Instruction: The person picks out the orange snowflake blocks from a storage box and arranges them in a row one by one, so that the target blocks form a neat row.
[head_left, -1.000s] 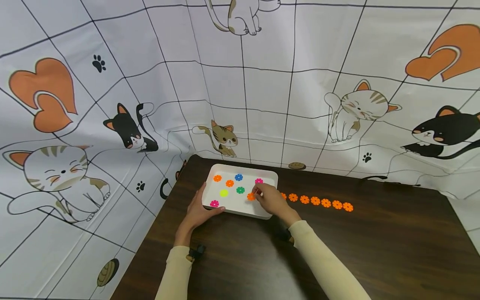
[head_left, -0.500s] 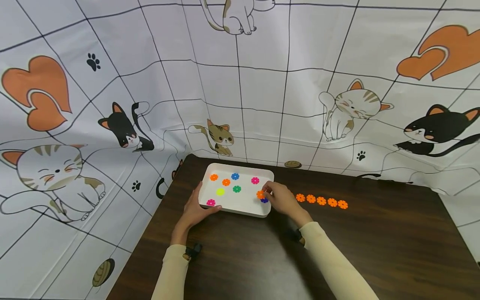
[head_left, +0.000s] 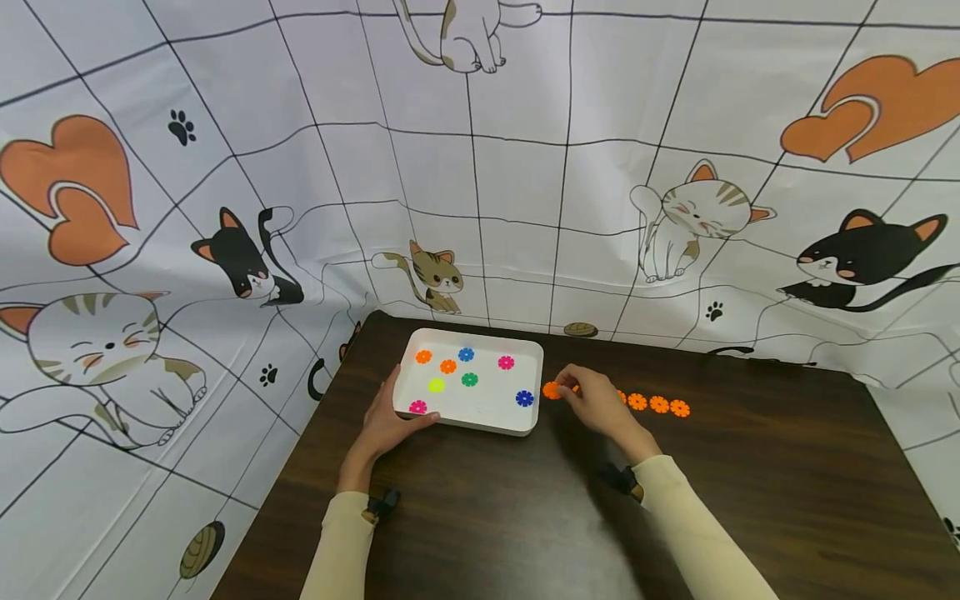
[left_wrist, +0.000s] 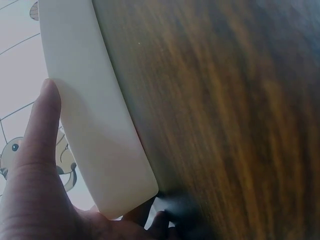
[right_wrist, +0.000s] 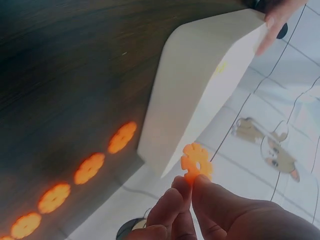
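Observation:
My right hand (head_left: 600, 404) pinches an orange flower-shaped disc (right_wrist: 196, 162) between thumb and fingertips, just past the right end of the white tray (head_left: 472, 427). At the tray's near left corner, my left hand (head_left: 386, 425) holds it, the thumb (left_wrist: 45, 115) along the front rim and the fingers at the left side. Inside lie two orange discs, including one orange disc (head_left: 423, 357), plus a blue disc (head_left: 466, 354), a green disc (head_left: 469, 379), a yellow disc (head_left: 437, 385), a dark blue disc (head_left: 524, 398) and two pink ones, such as this pink disc (head_left: 506, 362).
A row of several orange discs (head_left: 658, 404) runs rightward from the tray on the dark wooden table (head_left: 495, 517); my right hand hides part of it. Behind and to the left hangs a white sheet (head_left: 525, 183) printed with cats and grid lines.
My right hand has lifted an orange disc from the tray's right part and carried it rightward past the rim, uncovering the dark blue disc. The left hand stays at the tray's corner.

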